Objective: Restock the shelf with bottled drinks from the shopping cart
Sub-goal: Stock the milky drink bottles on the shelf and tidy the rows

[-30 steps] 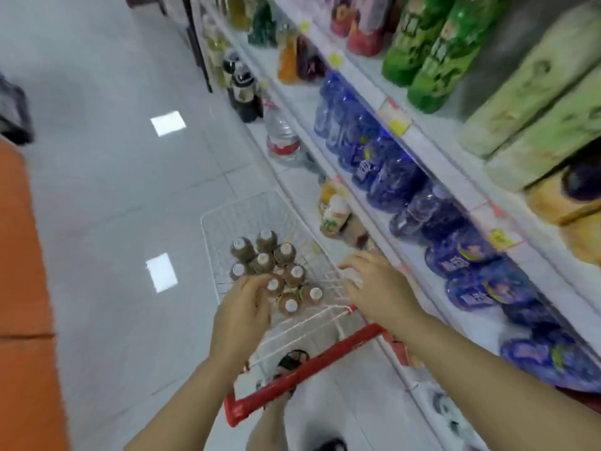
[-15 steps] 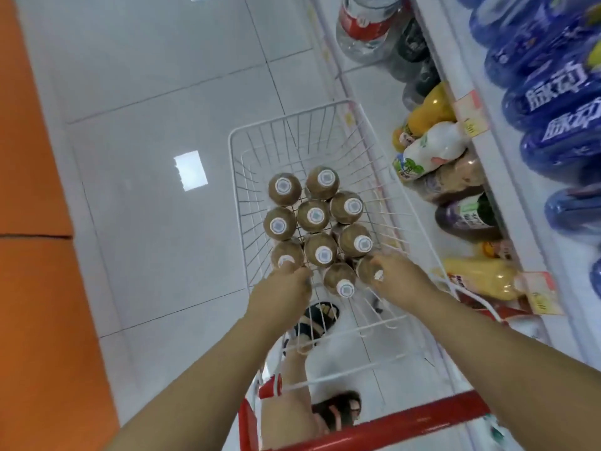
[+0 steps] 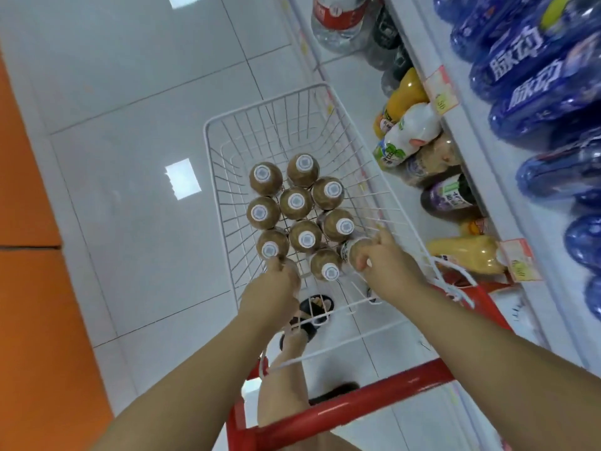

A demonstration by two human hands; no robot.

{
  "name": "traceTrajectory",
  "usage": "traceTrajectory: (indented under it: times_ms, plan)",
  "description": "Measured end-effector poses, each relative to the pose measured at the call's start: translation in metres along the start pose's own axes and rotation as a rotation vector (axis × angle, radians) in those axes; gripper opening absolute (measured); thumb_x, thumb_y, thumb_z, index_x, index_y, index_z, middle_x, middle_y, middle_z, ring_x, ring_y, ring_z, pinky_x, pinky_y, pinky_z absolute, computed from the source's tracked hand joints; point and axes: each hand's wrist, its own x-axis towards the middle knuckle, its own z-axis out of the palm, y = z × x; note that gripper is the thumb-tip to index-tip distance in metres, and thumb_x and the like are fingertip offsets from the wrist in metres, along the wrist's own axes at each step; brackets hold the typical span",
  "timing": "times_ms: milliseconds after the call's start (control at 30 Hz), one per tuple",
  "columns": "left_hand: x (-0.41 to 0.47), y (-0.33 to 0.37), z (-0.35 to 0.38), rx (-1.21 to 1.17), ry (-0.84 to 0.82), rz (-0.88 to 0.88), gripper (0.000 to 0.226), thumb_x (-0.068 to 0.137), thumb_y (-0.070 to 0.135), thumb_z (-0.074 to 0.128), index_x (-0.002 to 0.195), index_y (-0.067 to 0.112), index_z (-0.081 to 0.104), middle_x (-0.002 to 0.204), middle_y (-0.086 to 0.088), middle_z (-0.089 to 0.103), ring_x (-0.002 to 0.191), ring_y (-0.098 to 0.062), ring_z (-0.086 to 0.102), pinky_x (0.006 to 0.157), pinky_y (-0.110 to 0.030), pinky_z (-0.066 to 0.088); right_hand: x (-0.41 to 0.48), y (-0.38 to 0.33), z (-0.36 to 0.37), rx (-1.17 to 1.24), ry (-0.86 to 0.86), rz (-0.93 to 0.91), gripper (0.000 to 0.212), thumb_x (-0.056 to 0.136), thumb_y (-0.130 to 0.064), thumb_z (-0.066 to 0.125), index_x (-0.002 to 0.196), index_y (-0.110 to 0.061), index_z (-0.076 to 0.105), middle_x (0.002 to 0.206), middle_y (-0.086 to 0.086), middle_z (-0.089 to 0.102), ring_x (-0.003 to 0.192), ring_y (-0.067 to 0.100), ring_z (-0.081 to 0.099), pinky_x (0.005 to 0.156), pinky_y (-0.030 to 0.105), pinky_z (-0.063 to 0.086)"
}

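Shopping cart (image 3: 208,131) – white wire basket, centre of frame, on grey tiled floor (image 3: 130,125); red handle bar (image 3: 357,405) across the lower middle.
Brown bottles (image 3: 296,203) – white caps, standing upright in a tight cluster in the near half of the basket, touching one another.
Right hand (image 3: 383,265) – lower centre-right, reaching over the basket's near end; fingers curled round a tilted bottle (image 3: 348,252) at the cluster's near-right corner, holding it by the upper part.
Left hand (image 3: 273,288) – lower centre; fingers curled, tips touching the near-left bottle (image 3: 270,247) just below its cap; whether it actually grips cannot be told.
Shelf (image 3: 481,177) – right side of frame, just beside the cart; lower tier holds an orange bottle (image 3: 403,96), a white bottle (image 3: 409,131), a dark bottle with purple label (image 3: 448,200) and a yellow bottle (image 3: 461,258); upper tier holds blue bottles (image 3: 536,76); price tags (image 3: 440,89) on the edge.
Large water bottle (image 3: 338,17) – red label, top centre.
Sandalled foot (image 3: 312,310) – seen through the wires, below the hands.
Orange surface (image 3: 26,288) – left edge.
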Motion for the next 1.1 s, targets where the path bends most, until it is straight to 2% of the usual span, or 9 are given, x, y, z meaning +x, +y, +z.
traceTrajectory:
  times_ms: [133,267,367,433,500,600,733,833,1100]
  plan:
    - [-0.053,0.016,-0.027,-0.094,0.22,0.097,0.015,0.089,0.024,0.054,0.103,0.02,0.056,0.111,-0.001,0.044,0.068,-0.023,0.052,0.054,-0.03,0.041,-0.067,-0.01,-0.05,0.135,0.156,-0.075,0.023,0.08,-0.02,0.066,0.067,-0.034,0.054,0.099,-0.009,0.037,0.078,0.022,0.056,0.062,0.029,0.043]
    - [-0.122,0.045,-0.074,-0.254,0.36,0.204,0.011,0.088,0.03,0.059,0.097,0.024,0.058,0.108,0.004,0.042,0.077,-0.021,0.056,0.066,-0.035,0.051,-0.153,-0.016,-0.114,0.29,0.274,-0.142,0.034,0.074,-0.011,0.065,0.069,-0.042,0.053,0.093,-0.009,0.044,0.08,0.015,0.055,0.072,0.032,0.048]
    - [-0.178,0.073,-0.107,-0.393,0.521,0.368,0.012,0.084,0.022,0.066,0.095,0.024,0.064,0.104,0.007,0.044,0.084,-0.009,0.053,0.07,-0.026,0.048,-0.222,-0.017,-0.158,0.354,0.411,-0.159,0.029,0.072,-0.007,0.066,0.094,-0.025,0.065,0.092,-0.01,0.048,0.084,0.012,0.055,0.073,0.008,0.04]
    - [-0.213,0.091,-0.129,-0.476,0.651,0.489,0.013,0.08,0.017,0.071,0.091,0.022,0.066,0.097,0.012,0.044,0.086,-0.001,0.05,0.071,-0.009,0.04,-0.268,-0.014,-0.185,0.382,0.531,-0.169,0.028,0.071,-0.006,0.068,0.092,-0.024,0.066,0.089,-0.012,0.05,0.079,0.005,0.054,0.069,0.003,0.035]
    - [-0.246,0.111,-0.153,-0.541,0.763,0.58,0.017,0.075,0.012,0.073,0.084,0.023,0.064,0.094,0.017,0.045,0.088,0.002,0.05,0.071,-0.003,0.036,-0.315,-0.013,-0.212,0.387,0.656,-0.216,0.029,0.072,-0.008,0.07,0.087,-0.031,0.062,0.091,-0.013,0.054,0.082,-0.003,0.054,0.07,0.002,0.034]
    - [-0.29,0.146,-0.193,-0.617,0.915,0.725,0.032,0.07,0.004,0.075,0.076,0.029,0.056,0.087,0.015,0.051,0.082,0.005,0.051,0.07,-0.002,0.034,-0.383,-0.011,-0.247,0.326,0.894,-0.292,0.034,0.073,-0.009,0.072,0.089,-0.035,0.058,0.094,-0.01,0.058,0.084,-0.005,0.05,0.075,-0.001,0.032]
    - [-0.339,0.195,-0.239,-0.608,1.192,0.961,0.012,0.071,0.01,0.071,0.074,0.012,0.06,0.078,0.008,0.05,0.071,-0.001,0.045,0.071,0.0,0.033,-0.464,-0.007,-0.281,0.24,1.207,-0.356,0.033,0.073,-0.009,0.074,0.091,-0.031,0.059,0.091,-0.009,0.059,0.084,-0.004,0.049,0.079,0.0,0.033]
    - [-0.371,0.227,-0.264,-0.657,1.29,1.117,0.01,0.077,0.021,0.061,0.076,0.012,0.058,0.08,0.008,0.048,0.069,-0.002,0.043,0.07,-0.001,0.034,-0.512,-0.002,-0.298,0.178,1.371,-0.372,0.04,0.072,-0.004,0.075,0.092,-0.034,0.058,0.091,-0.017,0.055,0.08,-0.005,0.05,0.075,0.003,0.037]
    - [-0.408,0.303,-0.328,-0.733,1.569,1.561,0.014,0.081,0.012,0.062,0.075,0.0,0.058,0.084,-0.002,0.047,0.082,0.0,0.04,0.081,-0.006,0.035,-0.57,0.021,-0.337,-0.104,1.766,-0.346,0.02,0.079,-0.008,0.063,0.099,-0.008,0.059,0.099,-0.001,0.048,0.089,0.004,0.045,0.08,0.006,0.035]
